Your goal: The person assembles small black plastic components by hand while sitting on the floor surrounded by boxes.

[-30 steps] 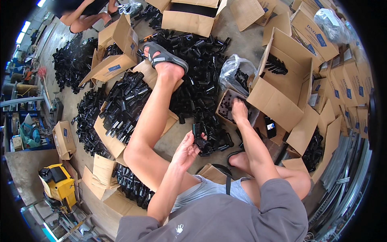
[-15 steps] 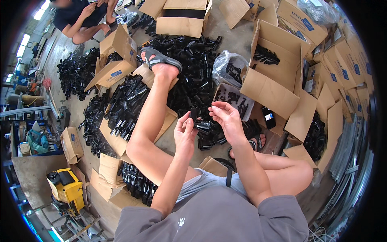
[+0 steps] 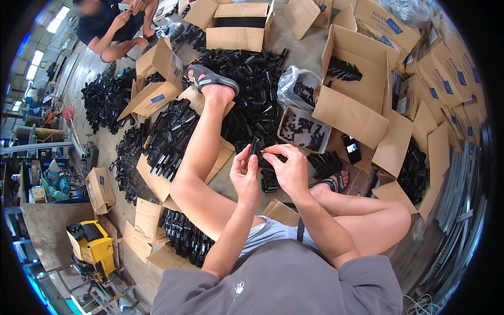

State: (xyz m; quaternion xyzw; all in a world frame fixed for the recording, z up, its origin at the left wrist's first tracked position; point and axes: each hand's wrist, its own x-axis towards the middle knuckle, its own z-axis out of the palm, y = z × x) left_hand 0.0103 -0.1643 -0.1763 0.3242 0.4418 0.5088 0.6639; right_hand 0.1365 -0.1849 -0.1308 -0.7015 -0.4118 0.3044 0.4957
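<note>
Dark lettering [image 3: 376, 17] and blue blocks [image 3: 394, 26] mark cartons [image 3: 449, 65]; white labels [image 3: 402, 105] seem unreadably small.

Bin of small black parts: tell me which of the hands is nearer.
Right. The right hand is just on the person's side of the bin; the left hand, holding a black tube, is farther to the left.

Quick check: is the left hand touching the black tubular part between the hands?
Touching. The head view shows the left hand pinching the black tubular part between thumb and fingers, its upper end sticking out past them.
</note>
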